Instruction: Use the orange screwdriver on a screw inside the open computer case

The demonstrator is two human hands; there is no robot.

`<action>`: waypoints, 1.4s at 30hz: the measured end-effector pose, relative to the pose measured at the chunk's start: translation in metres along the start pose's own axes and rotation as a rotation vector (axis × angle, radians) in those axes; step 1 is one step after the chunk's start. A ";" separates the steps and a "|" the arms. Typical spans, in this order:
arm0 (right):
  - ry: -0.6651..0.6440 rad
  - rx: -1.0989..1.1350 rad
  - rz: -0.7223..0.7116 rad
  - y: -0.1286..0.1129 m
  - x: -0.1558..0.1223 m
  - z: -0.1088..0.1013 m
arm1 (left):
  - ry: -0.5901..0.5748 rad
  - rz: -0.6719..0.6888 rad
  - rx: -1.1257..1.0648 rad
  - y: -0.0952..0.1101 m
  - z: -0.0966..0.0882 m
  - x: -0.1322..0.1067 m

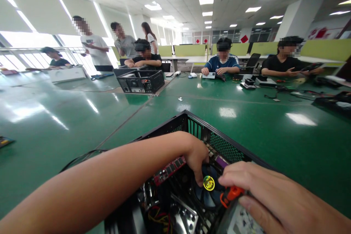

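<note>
Head view: right hand (264, 186) pinches orange object (231, 194); left hand (195, 151), grip unclear, over fan (208, 183).

L hand (197, 157) hanging bent, R hand (263, 186) pinching, near right
L forearm (109, 179) slanting from near left, fingers (198, 178) pointing down; R thumb (255, 206) opposing R fingers (236, 174).

Computer case (225, 142) partly beyond bottom edge

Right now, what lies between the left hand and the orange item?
In the head view, the dark fan, with a yellow label, lies between them.
</note>
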State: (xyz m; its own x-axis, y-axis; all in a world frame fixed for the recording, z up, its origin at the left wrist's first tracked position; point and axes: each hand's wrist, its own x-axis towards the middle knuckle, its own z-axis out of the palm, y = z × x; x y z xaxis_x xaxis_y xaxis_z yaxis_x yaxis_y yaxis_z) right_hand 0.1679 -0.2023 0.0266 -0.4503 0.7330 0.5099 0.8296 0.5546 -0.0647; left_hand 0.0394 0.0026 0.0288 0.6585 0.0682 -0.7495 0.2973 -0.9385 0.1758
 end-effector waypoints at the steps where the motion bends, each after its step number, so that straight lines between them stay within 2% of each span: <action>1: -0.033 -0.019 -0.004 0.002 -0.003 0.000 | 0.001 -0.004 -0.014 0.000 0.000 0.000; 6: -0.068 -0.031 0.028 0.004 -0.003 -0.005 | -0.006 0.014 -0.026 -0.002 0.001 0.001; 16: 0.048 0.124 0.042 -0.001 0.017 -0.010 | -0.009 0.037 -0.070 -0.005 0.002 0.004; 20: 0.040 0.201 0.045 0.000 0.020 -0.011 | -0.021 0.020 -0.088 -0.004 0.000 0.002; 24: 0.030 0.162 0.088 0.002 0.016 -0.012 | -0.013 -0.002 -0.039 -0.002 0.000 0.002; 27: 0.018 0.129 0.199 0.007 0.009 -0.015 | -0.045 0.010 -0.071 -0.001 0.001 0.002; 29: 0.047 0.100 0.333 0.012 0.003 -0.019 | -0.050 0.018 -0.077 -0.001 0.000 0.001; 31: 0.088 0.066 0.410 0.017 -0.001 -0.021 | -0.039 0.024 -0.070 -0.001 0.000 0.000; 36: 0.023 0.075 0.384 0.022 0.002 -0.019 | 0.023 0.042 -0.087 -0.002 0.000 0.000; 42: 0.003 0.053 0.382 0.025 0.008 -0.012 | -0.011 0.053 -0.049 -0.005 0.000 0.001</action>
State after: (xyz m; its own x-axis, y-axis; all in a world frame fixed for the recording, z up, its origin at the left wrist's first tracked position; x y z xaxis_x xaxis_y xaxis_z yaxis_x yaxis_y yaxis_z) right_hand 0.1889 -0.1879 0.0393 -0.1107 0.8895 0.4433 0.9192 0.2612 -0.2947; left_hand 0.0384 0.0071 0.0271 0.6663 0.0151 -0.7455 0.2962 -0.9229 0.2461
